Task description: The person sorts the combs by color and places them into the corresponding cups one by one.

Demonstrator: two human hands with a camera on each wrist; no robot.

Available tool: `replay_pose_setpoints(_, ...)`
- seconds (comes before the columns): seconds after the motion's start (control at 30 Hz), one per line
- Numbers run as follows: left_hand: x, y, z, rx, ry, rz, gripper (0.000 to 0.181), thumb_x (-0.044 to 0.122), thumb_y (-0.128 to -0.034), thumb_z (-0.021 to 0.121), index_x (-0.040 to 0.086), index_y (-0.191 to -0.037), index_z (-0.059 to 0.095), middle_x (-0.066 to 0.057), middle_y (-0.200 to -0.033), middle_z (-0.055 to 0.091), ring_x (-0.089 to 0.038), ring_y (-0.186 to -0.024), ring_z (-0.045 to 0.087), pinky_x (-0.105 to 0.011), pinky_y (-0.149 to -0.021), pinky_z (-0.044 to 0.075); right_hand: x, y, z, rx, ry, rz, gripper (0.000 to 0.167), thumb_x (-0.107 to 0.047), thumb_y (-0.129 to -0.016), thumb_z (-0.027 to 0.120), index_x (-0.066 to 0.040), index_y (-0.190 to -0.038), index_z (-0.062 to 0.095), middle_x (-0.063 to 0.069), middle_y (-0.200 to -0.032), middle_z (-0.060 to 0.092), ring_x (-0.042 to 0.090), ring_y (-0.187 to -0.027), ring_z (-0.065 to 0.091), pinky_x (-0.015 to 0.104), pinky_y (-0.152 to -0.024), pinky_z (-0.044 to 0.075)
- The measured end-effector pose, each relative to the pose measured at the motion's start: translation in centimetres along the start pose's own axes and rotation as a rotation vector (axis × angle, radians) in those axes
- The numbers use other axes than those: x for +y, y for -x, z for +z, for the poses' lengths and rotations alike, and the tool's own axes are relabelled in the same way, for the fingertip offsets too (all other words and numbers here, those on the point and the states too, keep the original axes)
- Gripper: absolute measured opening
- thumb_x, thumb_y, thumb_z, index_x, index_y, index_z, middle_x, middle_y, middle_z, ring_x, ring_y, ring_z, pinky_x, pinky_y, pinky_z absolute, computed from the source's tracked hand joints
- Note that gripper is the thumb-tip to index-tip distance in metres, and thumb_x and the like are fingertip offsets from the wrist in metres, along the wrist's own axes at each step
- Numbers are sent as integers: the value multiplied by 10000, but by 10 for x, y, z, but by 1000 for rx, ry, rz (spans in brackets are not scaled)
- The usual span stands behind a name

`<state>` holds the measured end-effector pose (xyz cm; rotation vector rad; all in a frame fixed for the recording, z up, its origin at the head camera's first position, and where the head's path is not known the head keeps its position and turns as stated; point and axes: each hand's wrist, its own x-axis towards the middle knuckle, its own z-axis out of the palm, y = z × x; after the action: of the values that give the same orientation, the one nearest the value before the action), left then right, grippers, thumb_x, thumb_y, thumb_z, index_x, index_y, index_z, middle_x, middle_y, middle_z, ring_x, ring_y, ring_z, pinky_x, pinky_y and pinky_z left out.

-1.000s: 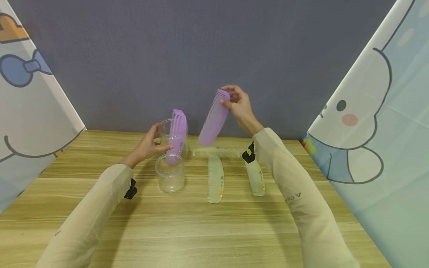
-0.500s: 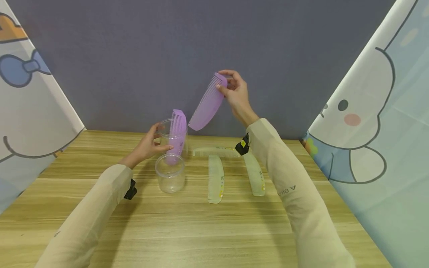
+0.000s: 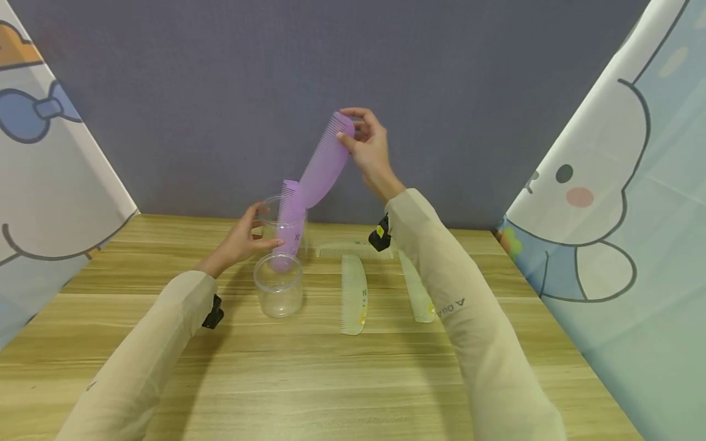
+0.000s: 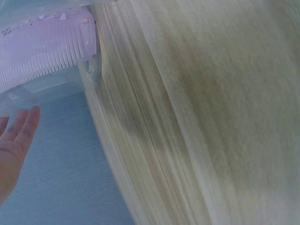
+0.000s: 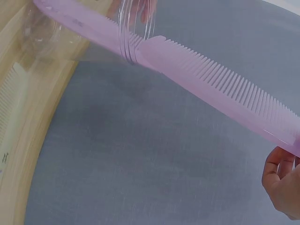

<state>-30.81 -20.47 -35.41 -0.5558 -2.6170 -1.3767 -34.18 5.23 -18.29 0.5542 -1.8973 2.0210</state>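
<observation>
With thumb and fingers pinching its upper end, my right hand (image 3: 368, 147) holds a purple comb (image 3: 326, 164) aslant in the air. The comb's lower tip is at the rim of a tall clear plastic jar (image 5: 96, 51). Whether the tip is inside or touches the rim, I cannot tell. Another purple comb (image 3: 289, 229) stands tilted in that jar, its top sticking out. My left hand (image 3: 242, 239) grips the jar's left side, thumb in front and fingers behind. In the left wrist view, fingers (image 4: 26, 131) show beside the jar.
In front of the jar stands a second clear jar (image 3: 279, 301). To the right lie three pale green combs: one crosswise (image 3: 353, 250), one lengthwise (image 3: 353, 297), and another (image 3: 415, 286) partly hidden by my right sleeve. A grey panel (image 3: 220, 110) rises behind the wooden table (image 3: 309, 386).
My right hand has risen and moved left with the purple comb, bringing its lower tip over to the jar. My left hand and the jar have stayed in place.
</observation>
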Motion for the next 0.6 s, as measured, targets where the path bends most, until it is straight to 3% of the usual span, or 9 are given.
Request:
replay_pose_setpoints(0.23,-1,0,-1,-15,-4,-6,994,307,-754,747,54,-1447,81,-196,-1442,261,-461,-1271,335,-556,-950,428,3,5,16,-38,5,-13,354,105,-798,613,-37,-1121,583,94,-968,605,168,-807,596,281,-730,548)
replay_pose_setpoints(0.6,-3,0,-1,-11,-9,10,989,292,-756,747,43,-1443,81,-207,-1438,263,-471,-1263,342,-555,-933,441,-1,27,39,-81,52,-20,345,126,-800,592,25,-1128,568,153,-947,600,166,-748,580,271,-696,545)
